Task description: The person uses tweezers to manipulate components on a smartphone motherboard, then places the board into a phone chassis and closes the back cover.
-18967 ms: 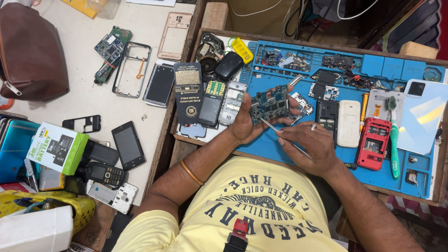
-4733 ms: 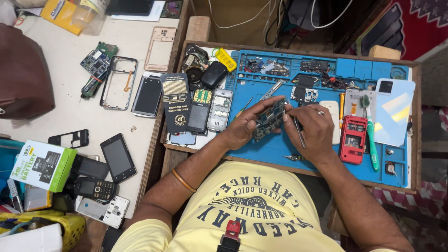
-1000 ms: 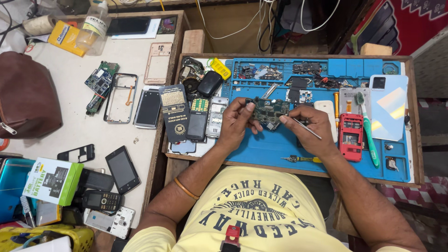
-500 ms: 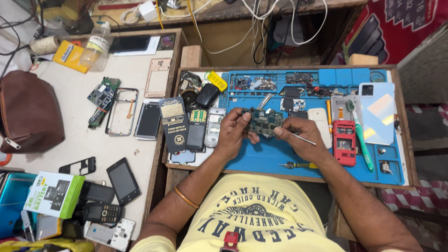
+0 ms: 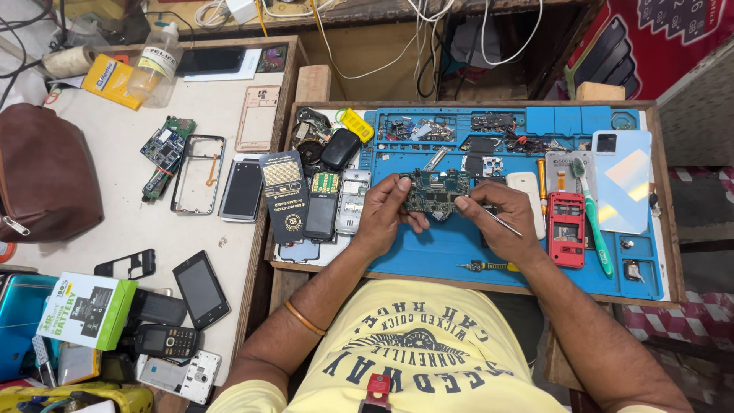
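Circuit board (image 5: 436, 190) pinched in left hand (image 5: 384, 216); right hand (image 5: 501, 223) grip grasping tweezers (image 5: 498, 222).

The scene is viewed by one head-worn camera, aimed steeply down from well above; the left hand (image 5: 386, 218) and right hand (image 5: 505, 226) are framed near centre

matt blue rubbery mat (image 5: 451, 252) (wooden-framed), metal tweezers (image 5: 501, 223)
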